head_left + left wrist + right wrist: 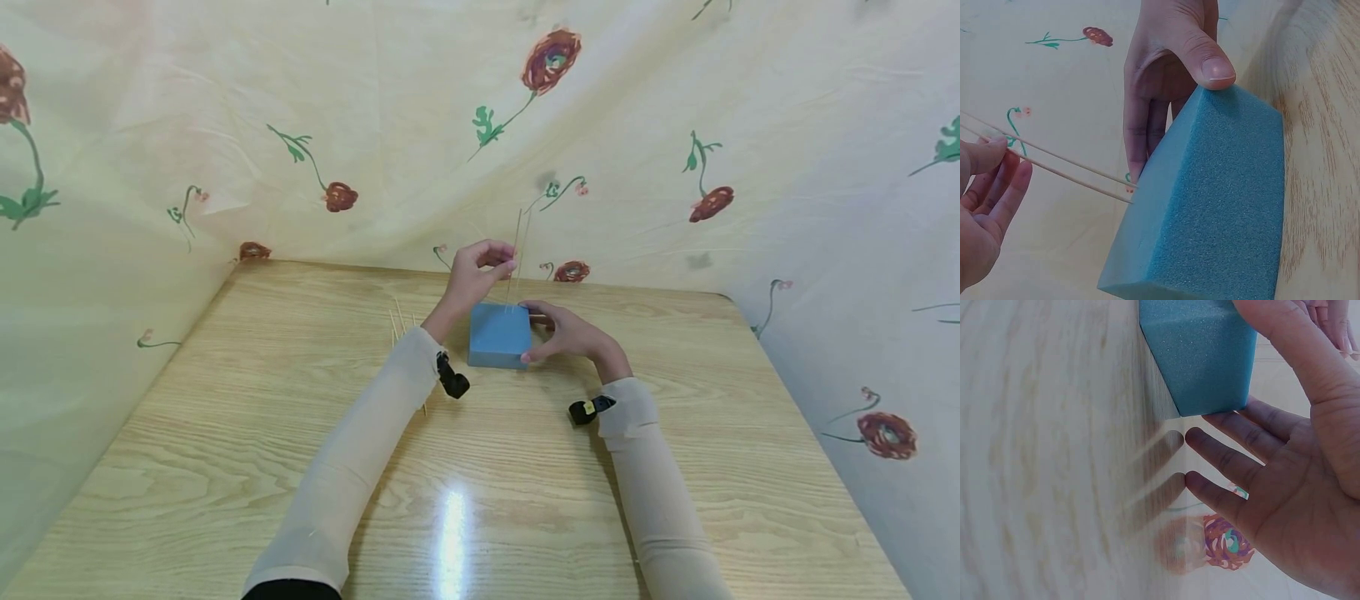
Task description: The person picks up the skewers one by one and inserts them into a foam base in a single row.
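Head view: foam block [498,332] sits on the table [300,367], near centre. Left hand [472,279] at the block's 11 o'clock, fingers pinched closed on a thin stick [518,229]. 2nd stick [524,242] stands just beside it; both rise from the block at 12 to 1 o'clock. Right hand [573,335] at 3 o'clock, fingers part-open round the block's side. Loose sticks [401,315] at 9 o'clock, partly hidden by the left sleeve. No containers in view; the block acts as holder, 2 sticks in it.

Left wrist view: both sticks run from 9 o'clock to the block face. Can't tell how deep they go. Right thumb presses the block's corner at 12 o'clock.

Right wrist view: block at 12 o'clock, gripped between thumb and 2 fingers; the other 2 fingers extend free.

My read: step in hand is setting stick 2 upright. Next move calls for a steady block and a push straight along the stick.
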`<state>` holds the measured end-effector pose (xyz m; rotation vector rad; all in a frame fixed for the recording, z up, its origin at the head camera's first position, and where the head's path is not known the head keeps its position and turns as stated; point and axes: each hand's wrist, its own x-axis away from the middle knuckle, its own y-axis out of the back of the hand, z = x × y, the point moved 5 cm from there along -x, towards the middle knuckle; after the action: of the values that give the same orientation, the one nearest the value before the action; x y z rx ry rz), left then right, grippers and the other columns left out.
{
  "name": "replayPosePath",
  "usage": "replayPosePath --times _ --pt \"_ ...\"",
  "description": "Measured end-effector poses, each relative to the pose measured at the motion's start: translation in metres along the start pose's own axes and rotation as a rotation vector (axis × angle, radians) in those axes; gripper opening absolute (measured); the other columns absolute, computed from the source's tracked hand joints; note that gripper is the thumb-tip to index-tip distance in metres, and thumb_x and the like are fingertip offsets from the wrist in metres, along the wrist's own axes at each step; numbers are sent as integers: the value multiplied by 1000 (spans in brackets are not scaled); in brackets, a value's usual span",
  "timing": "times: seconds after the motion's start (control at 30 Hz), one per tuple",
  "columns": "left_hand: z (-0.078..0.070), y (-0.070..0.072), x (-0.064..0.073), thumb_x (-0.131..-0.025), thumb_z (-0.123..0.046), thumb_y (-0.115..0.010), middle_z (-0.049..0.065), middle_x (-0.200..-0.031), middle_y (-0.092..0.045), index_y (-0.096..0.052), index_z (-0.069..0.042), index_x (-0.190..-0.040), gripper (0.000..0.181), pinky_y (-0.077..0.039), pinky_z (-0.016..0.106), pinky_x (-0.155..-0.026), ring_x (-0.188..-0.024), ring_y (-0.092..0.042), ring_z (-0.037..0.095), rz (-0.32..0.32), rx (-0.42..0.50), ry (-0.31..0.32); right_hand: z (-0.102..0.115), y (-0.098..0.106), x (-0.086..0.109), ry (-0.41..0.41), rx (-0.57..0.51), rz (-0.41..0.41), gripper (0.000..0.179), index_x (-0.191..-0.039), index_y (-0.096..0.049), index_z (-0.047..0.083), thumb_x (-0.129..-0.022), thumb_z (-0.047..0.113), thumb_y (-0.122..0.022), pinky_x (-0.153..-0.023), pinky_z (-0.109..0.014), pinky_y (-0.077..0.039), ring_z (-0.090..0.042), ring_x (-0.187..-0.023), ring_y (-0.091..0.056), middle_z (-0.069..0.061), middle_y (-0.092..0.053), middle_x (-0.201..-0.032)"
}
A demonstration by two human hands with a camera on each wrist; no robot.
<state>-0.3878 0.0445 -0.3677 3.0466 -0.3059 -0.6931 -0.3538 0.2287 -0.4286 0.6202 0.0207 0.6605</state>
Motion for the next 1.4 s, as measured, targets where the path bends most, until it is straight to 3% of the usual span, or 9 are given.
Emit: replayPosePath --times 0.17,0.43,0.67,0.73,0.93,1.07,1.2,1.4 --pt "1 2 2 -95 -1 -69 23 -101 -70 -69 8 -112 19 -64 32 -79 -85 -70 27 6 9 11 1 -1 0 -1 4 3 97 -159 -29 4 -82 15 -86 -124 -63 -25 -48 -150 -30 -22 -33 -163" --pt "-2 5 6 -96 1 -67 33 -108 -67 -65 12 -119 25 -63 45 -85 -96 -66 48 26 20 5 0 -1 -2 3 -9 10 98 -159 -26 2 -82 15 -86 -124 -63 -24 -49 -151 -28 -23 -30 -164" --pt "3 11 12 -96 -1 -69 26 -106 -70 -68 5 -118 24 -63 43 -85 -92 -70 34 20 1 44 -1 -1 -3 -3 -1 5 98 -160 -26 2 -83 14 -86 -124 -64 -24 -48 -150 -29 -23 -30 -164" --pt "5 14 15 -95 -2 -69 26 -107 -69 -68 4 -119 24 -63 42 -85 -96 -68 41 23 7 60 -1 -2 -3 -6 3 3 99 -159 -27 3 -82 14 -87 -124 -63 -24 -48 -150 -29 -23 -31 -163" --pt "8 28 23 -95 -2 -70 24 -108 -69 -68 2 -120 25 -63 42 -85 -102 -64 51 31 -9 81 -1 -3 -4 -23 11 -10 101 -159 -30 6 -79 16 -89 -124 -61 -26 -45 -150 -31 -21 -34 -163" --pt "10 40 27 -96 -3 -69 21 -108 -70 -68 0 -121 26 -63 39 -85 -101 -66 45 45 -36 101 -1 -2 -3 -27 8 -11 101 -160 -29 6 -79 17 -89 -124 -62 -25 -45 -150 -31 -20 -33 -163" --pt "12 54 30 -96 -2 -68 26 -112 -69 -67 1 -123 27 -63 30 -82 -103 -66 42 69 -63 120 -1 -1 -2 -26 6 -5 101 -160 -28 6 -80 17 -89 -124 -62 -24 -46 -151 -29 -21 -30 -164" --pt "12 75 34 -96 -1 -68 27 -111 -69 -68 3 -122 27 -62 30 -80 -98 -68 34 93 -148 143 -1 -1 -1 -31 -2 -4 101 -161 -27 8 -81 16 -88 -125 -62 -23 -45 -152 -26 -20 -28 -166"
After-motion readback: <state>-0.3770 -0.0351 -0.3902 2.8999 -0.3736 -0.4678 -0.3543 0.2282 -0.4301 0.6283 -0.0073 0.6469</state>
